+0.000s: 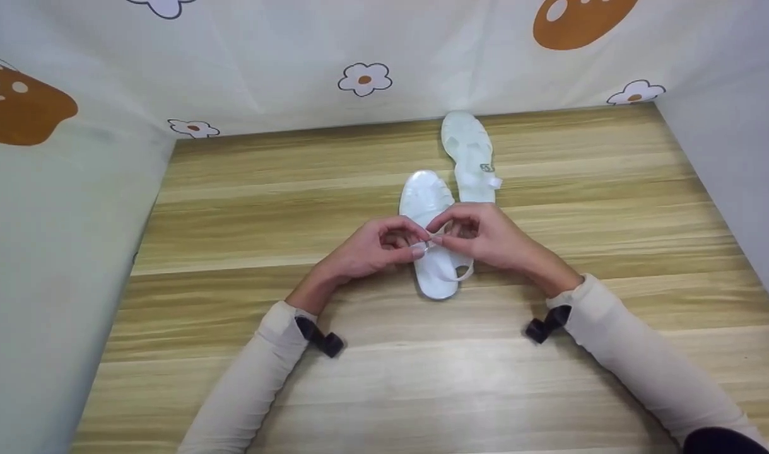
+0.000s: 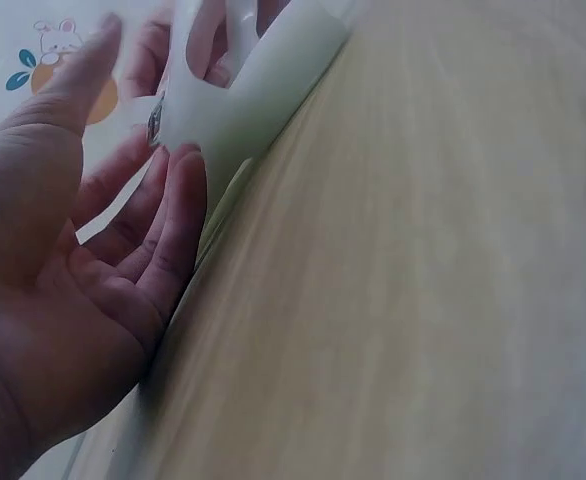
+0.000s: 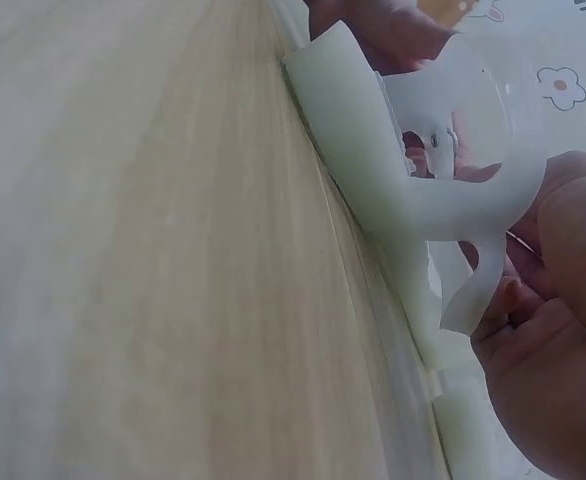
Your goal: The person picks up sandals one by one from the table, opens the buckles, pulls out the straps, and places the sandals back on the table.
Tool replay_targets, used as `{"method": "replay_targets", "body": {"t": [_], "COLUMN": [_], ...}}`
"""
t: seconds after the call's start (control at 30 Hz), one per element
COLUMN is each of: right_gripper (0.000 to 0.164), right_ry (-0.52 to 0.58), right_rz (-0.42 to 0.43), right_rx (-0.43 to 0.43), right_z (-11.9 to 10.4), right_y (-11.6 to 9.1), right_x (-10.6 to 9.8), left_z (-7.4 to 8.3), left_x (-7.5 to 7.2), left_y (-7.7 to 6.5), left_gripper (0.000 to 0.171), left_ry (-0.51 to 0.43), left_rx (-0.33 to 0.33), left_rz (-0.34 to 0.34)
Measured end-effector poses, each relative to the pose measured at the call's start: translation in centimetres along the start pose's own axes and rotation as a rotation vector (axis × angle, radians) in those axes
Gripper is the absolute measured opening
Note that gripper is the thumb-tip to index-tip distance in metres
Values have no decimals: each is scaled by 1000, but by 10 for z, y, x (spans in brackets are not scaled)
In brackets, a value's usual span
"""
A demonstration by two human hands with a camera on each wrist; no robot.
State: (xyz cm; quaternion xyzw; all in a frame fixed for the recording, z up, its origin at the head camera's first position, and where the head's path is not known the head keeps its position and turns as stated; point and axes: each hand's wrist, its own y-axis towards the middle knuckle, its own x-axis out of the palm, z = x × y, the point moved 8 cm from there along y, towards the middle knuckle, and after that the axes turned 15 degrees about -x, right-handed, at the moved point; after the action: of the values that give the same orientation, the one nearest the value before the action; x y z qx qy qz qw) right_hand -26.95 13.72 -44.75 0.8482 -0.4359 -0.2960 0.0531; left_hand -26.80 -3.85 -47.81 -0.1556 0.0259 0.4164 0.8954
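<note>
A translucent white jelly sandal (image 1: 426, 200) lies toe-away on the wooden table (image 1: 233, 208), its heel (image 1: 436, 285) toward me. My left hand (image 1: 384, 248) and right hand (image 1: 479, 234) meet over its middle, both pinching the thin ankle strap (image 1: 429, 243). The left wrist view shows my left hand (image 2: 83, 250) curled beside the sandal's side (image 2: 238, 110) and a small buckle (image 2: 155, 122). The right wrist view shows the strap (image 3: 473, 190) looping up from the sole (image 3: 358, 150) into my right hand (image 3: 553, 330). A second matching sandal (image 1: 469, 154) lies behind, to the right.
Patterned fabric walls (image 1: 264, 57) with flowers and orange shapes close in the table at the back and left; a plain grey wall (image 1: 737, 145) stands at right. Bare wood stretches in front of the hands and to either side.
</note>
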Motion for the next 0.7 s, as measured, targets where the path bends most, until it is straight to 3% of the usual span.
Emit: {"method": "replay_targets", "body": {"t": [0.17, 0.33, 0.5, 0.7], "right_gripper": [18, 20, 22, 22], "right_ry": [-53, -156, -177, -149], "right_rz": [8, 39, -65, -126], "right_rx": [-33, -109, -91, -91], "right_z": [-4, -12, -10, -8], "right_y": [0, 4, 3, 1], "right_x": [-4, -9, -3, 0], "left_z": [3, 13, 25, 29], "left_x": [0, 0, 2, 2], "left_y": [-1, -5, -10, -13], "left_gripper": [23, 23, 16, 11], "left_ry": [27, 152, 278, 305], "left_rx": [26, 76, 142, 154], "left_rz": [71, 186, 268, 303]}}
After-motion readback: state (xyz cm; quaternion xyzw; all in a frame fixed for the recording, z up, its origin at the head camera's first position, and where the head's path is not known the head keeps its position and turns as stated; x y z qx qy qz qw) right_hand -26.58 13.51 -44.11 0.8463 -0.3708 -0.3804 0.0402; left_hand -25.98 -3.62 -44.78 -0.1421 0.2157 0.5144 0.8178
